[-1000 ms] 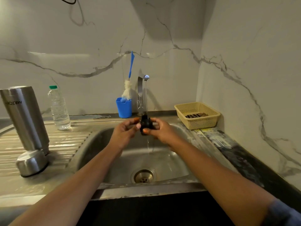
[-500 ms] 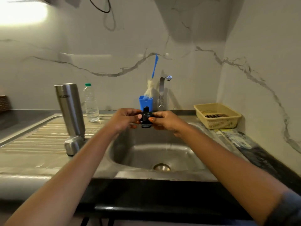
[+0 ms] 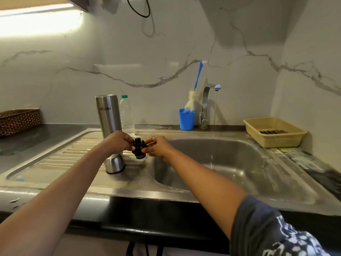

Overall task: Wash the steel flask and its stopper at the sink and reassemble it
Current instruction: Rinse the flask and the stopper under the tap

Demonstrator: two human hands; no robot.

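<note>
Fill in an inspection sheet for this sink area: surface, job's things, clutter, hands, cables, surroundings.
Surface: steel sink with a ribbed drainboard; a thin stream runs from the tap.
Job's things: steel flask stands on the drainboard, lettering upside down; steel cap at its foot; black stopper held above the drainboard's inner edge.
Clutter: plastic bottle behind the flask, blue cup holding a brush, yellow basket, brown basket.
Hands: left hand and right hand both pinch the stopper.
Cables: black cable loops on the wall above.
Surroundings: marbled wall; dark countertop.
</note>
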